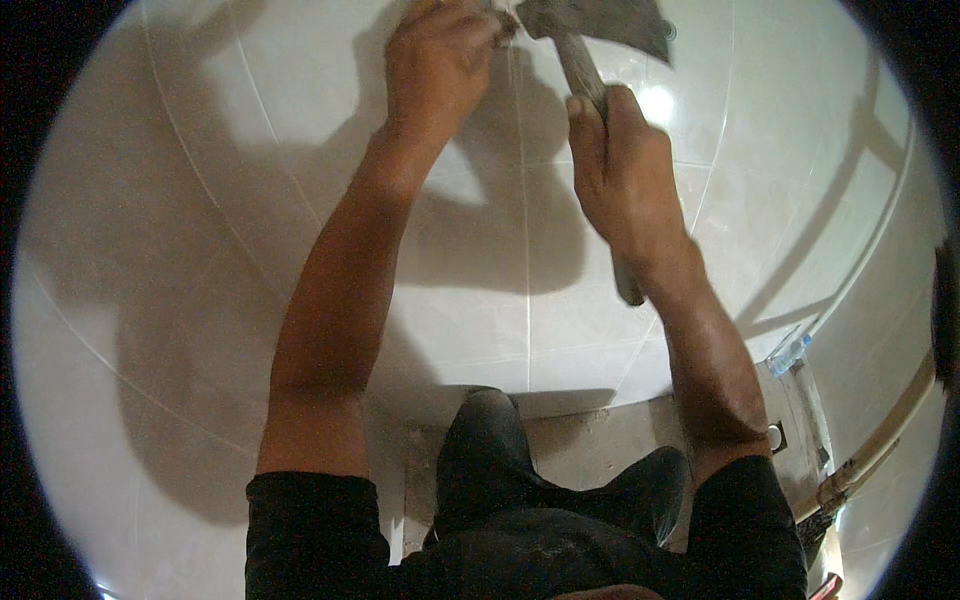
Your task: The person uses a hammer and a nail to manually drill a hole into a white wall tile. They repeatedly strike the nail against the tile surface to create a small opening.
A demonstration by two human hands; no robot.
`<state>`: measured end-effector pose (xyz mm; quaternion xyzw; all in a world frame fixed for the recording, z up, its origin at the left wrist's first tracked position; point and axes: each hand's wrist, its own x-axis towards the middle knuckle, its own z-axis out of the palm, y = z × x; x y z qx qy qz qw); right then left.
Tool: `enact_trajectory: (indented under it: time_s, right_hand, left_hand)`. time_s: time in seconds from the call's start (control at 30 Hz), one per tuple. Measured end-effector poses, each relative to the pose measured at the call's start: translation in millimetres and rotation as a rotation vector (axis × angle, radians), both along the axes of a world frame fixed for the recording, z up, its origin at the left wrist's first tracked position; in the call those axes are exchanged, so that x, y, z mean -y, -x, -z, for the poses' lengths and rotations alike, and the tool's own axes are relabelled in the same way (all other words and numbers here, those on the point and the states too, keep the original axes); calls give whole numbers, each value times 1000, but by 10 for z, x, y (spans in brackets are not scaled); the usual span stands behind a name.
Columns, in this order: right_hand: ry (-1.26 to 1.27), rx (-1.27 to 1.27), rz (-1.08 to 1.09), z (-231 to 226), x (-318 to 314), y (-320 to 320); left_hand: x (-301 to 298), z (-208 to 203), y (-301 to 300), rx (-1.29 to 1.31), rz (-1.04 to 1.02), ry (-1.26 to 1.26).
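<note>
My right hand (632, 185) is wrapped round the wooden handle of a hatchet (608, 22). Its broad grey metal head is at the top edge, with the wide blade side pointing right. The handle's lower end shows below my palm. To the left, my left hand (438, 75) is closed, raised against the tiled wall (470, 245). A small dark end of something sticks out by its fingertips, close to the hatchet head's narrow side. What this hand holds is mostly hidden and cut off by the top edge.
Pale tiles with thin joints fill most of the view, with shadows of my arms on them. A clear plastic bottle (790, 355) stands at the wall's foot, right. Nearby are a floor opening with a white round pipe (776, 437) and a slanting wooden pole (880, 435).
</note>
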<state>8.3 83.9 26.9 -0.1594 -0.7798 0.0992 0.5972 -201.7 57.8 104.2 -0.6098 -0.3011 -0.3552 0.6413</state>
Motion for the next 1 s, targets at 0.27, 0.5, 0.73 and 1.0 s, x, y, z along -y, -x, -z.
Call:
enact_trajectory:
  time_s: [0.27, 0.5, 0.73, 1.0]
  right_hand:
    - [394, -29, -218, 903, 434, -480]
    - [781, 225, -271, 1747, 551, -740]
    - [952, 290, -433, 1834, 647, -686]
    - [640, -150, -709, 1532, 536, -335]
  left_hand:
    - [-98, -45, 58, 149, 224, 66]
    - [30, -125, -16, 580, 545, 364]
    - [152, -499, 23, 582, 361, 661]
    - [198, -857, -122, 312, -153, 842]
